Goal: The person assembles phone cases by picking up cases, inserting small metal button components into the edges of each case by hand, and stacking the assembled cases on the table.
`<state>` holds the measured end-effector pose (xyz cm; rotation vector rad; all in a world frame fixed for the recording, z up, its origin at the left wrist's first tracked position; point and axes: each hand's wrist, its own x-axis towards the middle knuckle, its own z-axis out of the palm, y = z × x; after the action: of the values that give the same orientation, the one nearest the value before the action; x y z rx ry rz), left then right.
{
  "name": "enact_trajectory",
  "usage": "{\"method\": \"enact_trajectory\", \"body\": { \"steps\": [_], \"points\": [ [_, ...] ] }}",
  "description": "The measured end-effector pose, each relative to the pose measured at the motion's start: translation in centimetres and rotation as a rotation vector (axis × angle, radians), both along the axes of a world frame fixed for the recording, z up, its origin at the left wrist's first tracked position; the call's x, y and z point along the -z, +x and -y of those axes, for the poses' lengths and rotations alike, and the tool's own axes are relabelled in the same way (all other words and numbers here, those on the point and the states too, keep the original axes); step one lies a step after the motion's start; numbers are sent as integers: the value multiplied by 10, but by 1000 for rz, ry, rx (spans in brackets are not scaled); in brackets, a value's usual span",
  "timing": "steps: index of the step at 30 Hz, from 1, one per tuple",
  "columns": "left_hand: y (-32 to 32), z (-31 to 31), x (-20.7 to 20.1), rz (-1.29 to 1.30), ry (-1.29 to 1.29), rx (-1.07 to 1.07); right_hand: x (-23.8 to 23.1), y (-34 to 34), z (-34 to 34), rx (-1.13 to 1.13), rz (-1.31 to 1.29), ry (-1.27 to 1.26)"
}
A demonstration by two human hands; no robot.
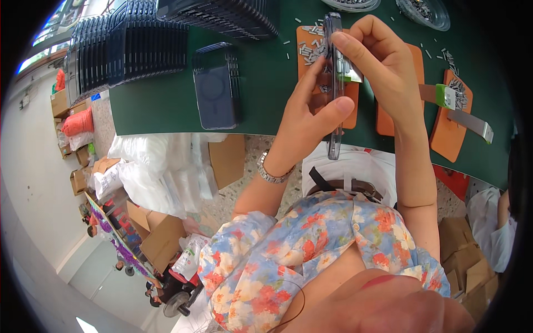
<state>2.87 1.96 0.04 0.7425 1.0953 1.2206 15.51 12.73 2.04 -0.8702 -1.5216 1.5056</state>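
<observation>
My left hand holds a clear, dark-tinted phone case on edge, its thumb on the near side and its fingers behind. Against the upper part of that case, my right hand is closed, with thumb and forefinger pinched at the case's edge. Whatever small thing they grip is hidden. A shiny metal piece with a green band shows between the case and my right palm; whether I hold it, I cannot tell. Below the case lies an orange pad strewn with small silver metal pieces.
Stacked phone cases fill the table's far left, and another small stack lies nearer. Two more orange pads lie right, one under a metal tool with a green band. Plastic tubs of small parts stand at the back.
</observation>
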Motion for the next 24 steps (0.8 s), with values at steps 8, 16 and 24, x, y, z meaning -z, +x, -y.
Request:
{"method": "enact_trajectory", "body": {
  "steps": [8,16,24],
  "points": [
    [10,-1,-10,53,-74,60,-8,12,0,-12,-5,117],
    [71,18,-30,-561,150,-277,-35,60,10,137,-64,767],
    [151,63,-32,-199,148,-27,-55,170,90,-134,-171,234]
  ]
}}
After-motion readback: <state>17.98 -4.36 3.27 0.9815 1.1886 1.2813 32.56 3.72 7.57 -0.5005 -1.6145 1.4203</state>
